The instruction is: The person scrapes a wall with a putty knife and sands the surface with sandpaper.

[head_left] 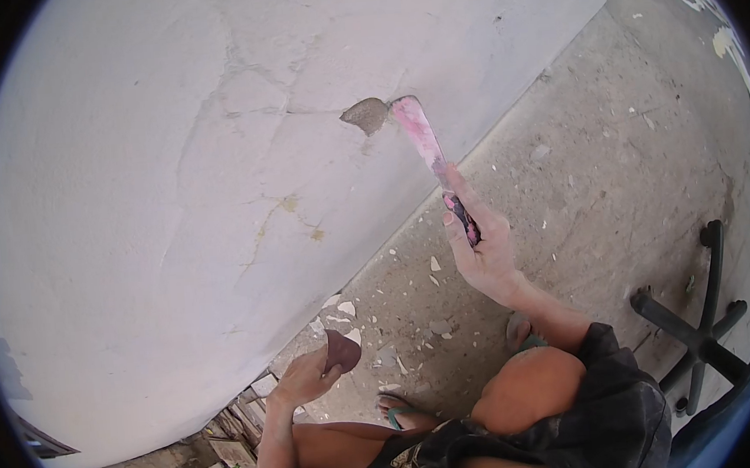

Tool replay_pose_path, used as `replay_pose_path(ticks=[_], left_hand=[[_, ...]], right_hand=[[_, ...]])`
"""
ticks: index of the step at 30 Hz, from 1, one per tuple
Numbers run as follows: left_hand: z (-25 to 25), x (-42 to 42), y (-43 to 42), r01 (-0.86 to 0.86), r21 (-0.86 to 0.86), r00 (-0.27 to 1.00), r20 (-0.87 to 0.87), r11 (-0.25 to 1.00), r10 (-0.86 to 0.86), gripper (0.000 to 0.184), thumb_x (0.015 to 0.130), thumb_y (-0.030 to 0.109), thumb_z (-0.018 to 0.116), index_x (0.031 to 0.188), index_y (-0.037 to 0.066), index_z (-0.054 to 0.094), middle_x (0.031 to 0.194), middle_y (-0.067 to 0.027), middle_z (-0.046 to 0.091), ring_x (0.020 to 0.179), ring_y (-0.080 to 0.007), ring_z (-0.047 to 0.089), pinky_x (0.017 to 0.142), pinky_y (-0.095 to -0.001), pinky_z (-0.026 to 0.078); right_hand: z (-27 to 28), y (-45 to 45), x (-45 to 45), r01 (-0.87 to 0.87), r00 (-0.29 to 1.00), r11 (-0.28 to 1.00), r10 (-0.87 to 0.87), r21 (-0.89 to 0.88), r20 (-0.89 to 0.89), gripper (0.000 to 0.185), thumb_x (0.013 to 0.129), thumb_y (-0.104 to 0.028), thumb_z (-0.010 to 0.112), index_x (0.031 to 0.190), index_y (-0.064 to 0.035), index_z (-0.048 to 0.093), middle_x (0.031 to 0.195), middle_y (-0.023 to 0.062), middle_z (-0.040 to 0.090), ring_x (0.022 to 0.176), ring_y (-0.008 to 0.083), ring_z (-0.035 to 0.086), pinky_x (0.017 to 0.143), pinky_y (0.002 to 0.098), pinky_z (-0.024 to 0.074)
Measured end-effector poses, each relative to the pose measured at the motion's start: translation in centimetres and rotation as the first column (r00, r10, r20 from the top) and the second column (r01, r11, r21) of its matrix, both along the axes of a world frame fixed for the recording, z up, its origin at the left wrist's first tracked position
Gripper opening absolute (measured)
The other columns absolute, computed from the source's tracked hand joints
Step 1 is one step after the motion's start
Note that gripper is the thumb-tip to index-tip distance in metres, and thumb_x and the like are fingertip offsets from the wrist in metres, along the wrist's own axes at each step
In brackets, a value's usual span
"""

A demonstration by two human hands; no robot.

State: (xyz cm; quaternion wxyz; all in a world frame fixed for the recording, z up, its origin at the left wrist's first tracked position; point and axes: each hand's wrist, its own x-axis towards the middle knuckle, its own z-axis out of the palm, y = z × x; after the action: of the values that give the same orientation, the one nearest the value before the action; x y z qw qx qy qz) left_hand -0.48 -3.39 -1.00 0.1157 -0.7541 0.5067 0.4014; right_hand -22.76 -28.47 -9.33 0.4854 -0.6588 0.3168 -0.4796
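Note:
My right hand [487, 248] is closed around the dark handle of a putty knife [420, 131] whose blade is smeared pink and white. The blade's tip touches the white wall [127, 164] just right of a bare grey patch [367, 115] where the paint has come off. Low on the left, my left hand [302, 378] grips a folded piece of dark reddish-brown sandpaper [342, 353], held away from the wall. Cracks and raised paint edges run across the wall left of the patch.
Paint flakes [345, 309] litter the concrete floor [578, 159] along the wall's base. On the right stands a black five-star chair base [705, 346]. My sandalled feet [400, 412] are below, and wood scraps [232, 435] lie at lower left.

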Motion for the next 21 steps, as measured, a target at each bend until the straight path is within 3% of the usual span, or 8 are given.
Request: replay_pose_path(ticks=[2, 5, 8, 14, 17, 21], left_hand=[[-0.2, 0.2, 0.2, 0.008, -0.008, 1.000, 0.007, 1.000, -0.008, 0.034, 0.085, 0.025, 0.059, 0.102, -0.003, 0.050, 0.094, -0.0269, 0.061, 0.093, -0.0439, 0.058, 0.080, -0.0478, 0.046], [0.8, -0.6, -0.8, -0.023, 0.046, 0.999, 0.033, 0.999, 0.021, 0.034, 0.085, 0.025, 0.058, 0.102, -0.003, 0.050, 0.094, -0.0271, 0.060, 0.093, -0.0443, 0.057, 0.080, -0.0482, 0.045], [-0.1, 0.2, 0.4, 0.015, -0.001, 1.000, 0.017, 1.000, -0.015, 0.034, 0.085, 0.025, 0.058, 0.101, -0.003, 0.050, 0.094, -0.0272, 0.060, 0.093, -0.0441, 0.058, 0.079, -0.0483, 0.045], [0.6, -0.4, -0.2, -0.027, 0.046, 0.999, 0.034, 0.999, 0.026, 0.033, 0.085, 0.025, 0.058, 0.102, -0.002, 0.050, 0.094, -0.0271, 0.060, 0.092, -0.0442, 0.058, 0.079, -0.0480, 0.045], [1.0, -0.6, -0.5, -0.046, 0.077, 0.998, 0.035, 0.996, 0.044, 0.034, 0.085, 0.025, 0.058, 0.105, -0.002, 0.049, 0.095, -0.0269, 0.061, 0.092, -0.0443, 0.058, 0.080, -0.0476, 0.045], [0.6, -0.3, 0.2, -0.027, 0.012, 1.000, 0.003, 1.000, 0.027, 0.036, 0.085, 0.023, 0.059, 0.109, -0.002, 0.049, 0.096, -0.0265, 0.061, 0.094, -0.0441, 0.058, 0.081, -0.0471, 0.046]], right_hand=[[0.2, 0.4, 0.2, -0.082, 0.987, 0.996, 0.074, 0.046, 0.146, 0.048, 0.093, -0.009, 0.052, 0.140, -0.0105, 0.045, 0.061, 0.0025, 0.052, 0.048, 0.0092, 0.040, 0.049, 0.0235, 0.0375], [-0.6, 1.1, -0.7, -0.054, 0.995, 0.998, 0.057, -0.039, 0.084, 0.047, 0.094, -0.010, 0.050, 0.140, -0.0099, 0.043, 0.064, 0.0014, 0.052, 0.051, 0.0062, 0.038, 0.049, 0.0220, 0.0363], [-0.2, 0.3, -0.8, -0.090, 0.992, 0.991, 0.080, 0.103, 0.094, 0.048, 0.094, -0.011, 0.051, 0.141, -0.0091, 0.042, 0.068, 0.0032, 0.054, 0.051, 0.0060, 0.039, 0.049, 0.0218, 0.0371], [-0.2, -0.3, -0.1, -0.008, 0.997, 1.000, 0.007, 0.014, 0.073, 0.048, 0.093, -0.010, 0.052, 0.140, -0.0077, 0.042, 0.068, 0.0041, 0.054, 0.051, 0.0065, 0.041, 0.049, 0.0224, 0.0382], [0.0, -0.3, -0.1, -0.020, 0.997, 0.999, 0.017, 0.034, 0.074, 0.049, 0.093, -0.007, 0.052, 0.140, -0.0028, 0.040, 0.072, -0.0005, 0.049, 0.057, 0.0046, 0.035, 0.052, 0.0198, 0.0325], [-0.4, -0.3, -0.4, -0.076, 0.997, 0.997, 0.076, 0.001, 0.030, 0.047, 0.093, -0.008, 0.052, 0.139, -0.0019, 0.042, 0.077, 0.0005, 0.055, 0.058, 0.0043, 0.037, 0.053, 0.0193, 0.0351]])
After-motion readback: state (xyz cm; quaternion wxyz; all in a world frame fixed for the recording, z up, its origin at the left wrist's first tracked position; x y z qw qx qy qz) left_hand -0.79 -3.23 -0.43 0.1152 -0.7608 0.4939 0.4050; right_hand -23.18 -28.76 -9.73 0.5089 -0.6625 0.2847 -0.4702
